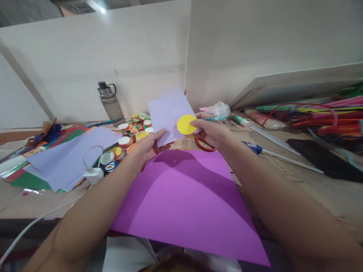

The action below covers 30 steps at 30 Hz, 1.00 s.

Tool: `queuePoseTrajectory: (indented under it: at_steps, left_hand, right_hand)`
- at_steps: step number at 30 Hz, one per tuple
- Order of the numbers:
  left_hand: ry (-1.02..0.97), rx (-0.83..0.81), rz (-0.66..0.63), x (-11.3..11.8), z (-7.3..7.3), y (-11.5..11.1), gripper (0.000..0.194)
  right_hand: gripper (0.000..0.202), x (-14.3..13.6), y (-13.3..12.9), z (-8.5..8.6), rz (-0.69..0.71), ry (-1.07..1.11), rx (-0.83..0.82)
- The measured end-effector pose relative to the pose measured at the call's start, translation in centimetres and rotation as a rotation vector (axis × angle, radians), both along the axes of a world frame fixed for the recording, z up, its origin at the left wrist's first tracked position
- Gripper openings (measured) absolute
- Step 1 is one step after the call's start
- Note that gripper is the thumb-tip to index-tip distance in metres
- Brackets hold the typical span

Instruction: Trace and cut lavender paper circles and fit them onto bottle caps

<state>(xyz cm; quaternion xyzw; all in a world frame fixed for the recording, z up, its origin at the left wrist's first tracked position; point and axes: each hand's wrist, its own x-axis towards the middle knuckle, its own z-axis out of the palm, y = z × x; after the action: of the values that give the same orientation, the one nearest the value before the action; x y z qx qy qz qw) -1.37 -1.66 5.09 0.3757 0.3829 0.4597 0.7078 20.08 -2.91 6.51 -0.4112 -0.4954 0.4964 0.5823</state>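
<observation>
A light purple sheet (163, 119) with faint circle outlines is held up above the table, tilted. My left hand (150, 149) grips its lower left corner, thumb on top. At its right edge, my right hand (208, 128) pinches a yellow paper disc (185, 125) against the sheet with the thumb; the fingers behind are partly hidden. Below both hands lies a large bright purple sheet (184, 200), reaching over the table's front edge. Red scissor handles (204, 145) show just beneath my right hand.
A water bottle (110, 104) stands by the wall, near a pile of round paper pieces and lids (124, 142). Coloured sheets (73, 156) and a white plug (94, 175) lie left. At right are a blue glue gun (252, 148), a black mat (323, 158) and colourful craft sticks (326, 121).
</observation>
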Motion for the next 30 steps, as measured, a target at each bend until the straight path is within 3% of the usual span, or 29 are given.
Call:
queuePoseTrajectory:
  at_steps: [5, 7, 10, 12, 14, 16, 19, 23, 30]
  left_hand:
    - [0.244, 0.164, 0.193, -0.5, -1.1, 1.0, 0.032]
    - [0.413, 0.366, 0.395, -0.8, -0.9, 1.0, 0.032]
    - [0.666, 0.831, 0.645, -1.0, 1.0, -0.2, 0.039]
    - [0.770, 1.119, 0.597, -0.7, 2.9, -1.7, 0.048]
    - [0.843, 1.265, 0.442, -0.1, 4.5, -3.0, 0.051]
    - [0.867, 1.302, 0.222, 0.7, 5.4, -3.9, 0.048]
    - [0.819, 1.267, 0.052, 1.8, 5.6, -3.8, 0.053]
    - [0.755, 1.136, 0.047, 2.7, 5.2, -2.5, 0.052]
    - [0.802, 1.097, 0.153, 3.1, 5.4, -1.6, 0.032]
  right_hand:
    - [0.010, 0.4, -0.8, 0.9, -0.163, -0.318, 0.264]
    - [0.010, 0.5, -1.5, 1.5, -0.260, -0.515, 0.424]
    - [0.015, 0.5, -2.4, 2.2, -0.288, -0.804, 0.679]
    - [0.020, 0.3, -2.8, 2.2, -0.233, -0.957, 0.788]
    - [0.027, 0.0, -2.8, 1.9, -0.184, -1.056, 0.836]
    - [0.030, -0.3, -2.6, 1.4, -0.163, -1.123, 0.842]
    - [0.035, -0.6, -2.2, 1.0, -0.156, -1.174, 0.832]
    - [0.046, -0.7, -2.2, 1.0, -0.137, -1.179, 0.837]
    - [0.033, -0.5, -2.3, 1.0, -0.233, -1.111, 0.894]
